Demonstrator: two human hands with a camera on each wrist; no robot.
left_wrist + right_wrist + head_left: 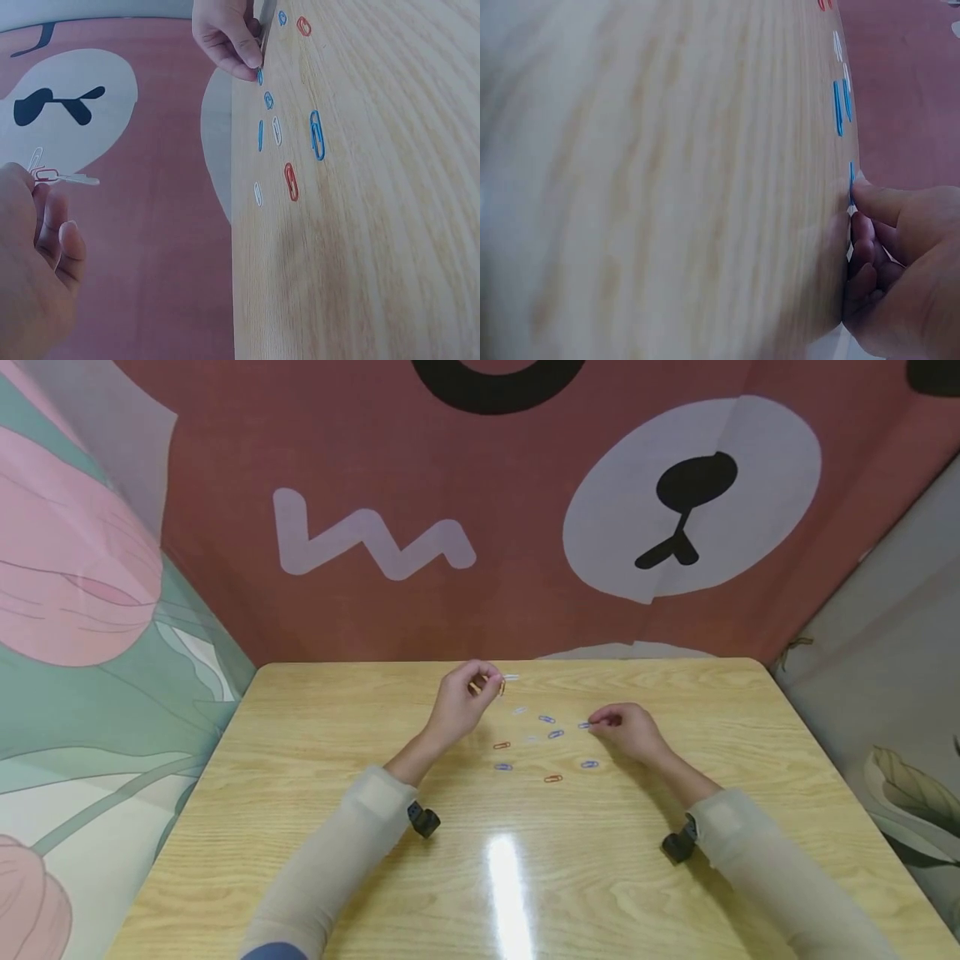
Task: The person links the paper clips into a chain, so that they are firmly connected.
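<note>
Left hand [459, 700]: fingers are pinching a red clip [46, 175] and white clips [82, 179] above the surface [637, 877]. Right hand [632, 732]: fingers are pinching a blue clip [584, 725] at the surface, beside scattered clips [556, 734]. Risk: slackening left fingers could be dropping the overlapping clips; thin wire could be slipping from the right.

At least twelve paper clips [556, 735] are showing around one counter [600, 885].
Five blue clips [317, 136] are showing, counting the one at the right hand [628, 732]. Two red clips [291, 182] and two white clips [277, 131] are lying on the counter, while one more red clip [46, 175] and two more white clips [81, 179] are sticking out of the left hand [461, 700]. Two sleeves [337, 852] and two black wrist devices [425, 822] are showing.
</note>
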